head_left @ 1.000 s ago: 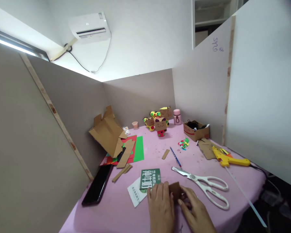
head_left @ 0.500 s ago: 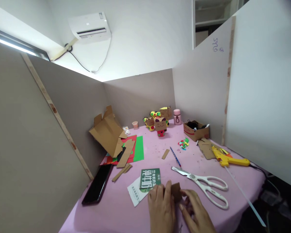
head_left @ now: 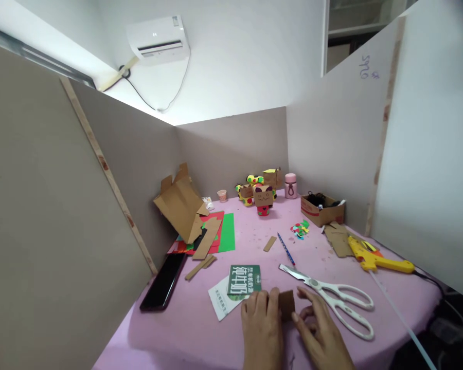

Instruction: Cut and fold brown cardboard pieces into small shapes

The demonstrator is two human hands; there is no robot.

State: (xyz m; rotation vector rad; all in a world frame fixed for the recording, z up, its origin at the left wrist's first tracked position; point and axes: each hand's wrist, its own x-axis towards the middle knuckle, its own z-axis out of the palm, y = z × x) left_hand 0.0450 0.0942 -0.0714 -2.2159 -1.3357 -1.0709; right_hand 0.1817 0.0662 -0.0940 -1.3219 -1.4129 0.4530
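A small brown cardboard piece [head_left: 287, 305] stands up from the pink cloth near the front of the table. My left hand [head_left: 261, 321] grips it from the left, and the fingers hide part of it. To its right is my right hand [head_left: 319, 324], thumb and forefinger spread apart; the thumb tip is at the cardboard's edge, and I cannot tell whether it touches. Just beyond my left hand lies a green and white printed carton panel [head_left: 244, 280], over a paler printed piece [head_left: 219, 299]. White-handled scissors [head_left: 332, 295] lie open to the right of my right hand.
A black phone [head_left: 164, 282], cardboard strips [head_left: 200, 267] and coloured paper [head_left: 227, 234] lie left. A pencil [head_left: 286, 249] and paper scraps [head_left: 301, 229] sit mid-table. Cardboard figures [head_left: 263, 198] stand behind. A yellow glue gun [head_left: 378, 259] and a box [head_left: 322, 210] are right.
The view has turned slightly left, so everything sits further right. My right thumb and forefinger have spread and drawn back from the cardboard, which my left hand still holds.
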